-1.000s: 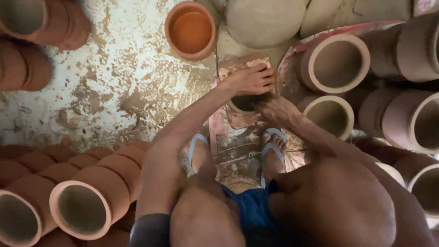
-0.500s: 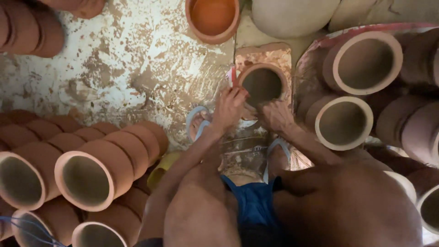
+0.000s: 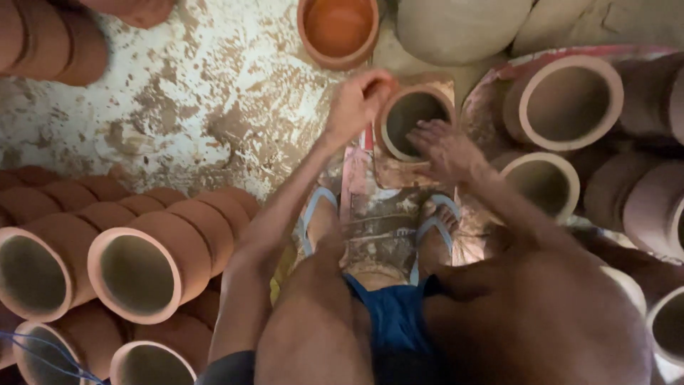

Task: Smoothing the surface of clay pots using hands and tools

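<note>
Presently left hand [image 3: 356, 103] is clenched at the rim of a clay pot [image 3: 415, 122], fingers pinched on its near-left edge; what they pinch is too small to tell. Right hand [image 3: 445, 146] lies flat and released across the pot's right rim. Pot stands upright on a mud-smeared board [image 3: 377, 214], at its far end, between the person's 2 sandalled feet. Its wall looks formed, rim apparently being finished. Finished pots [image 3: 142, 264] lie stacked left; more [image 3: 566, 100] right. Pot's interior dark, base hidden.
</note>
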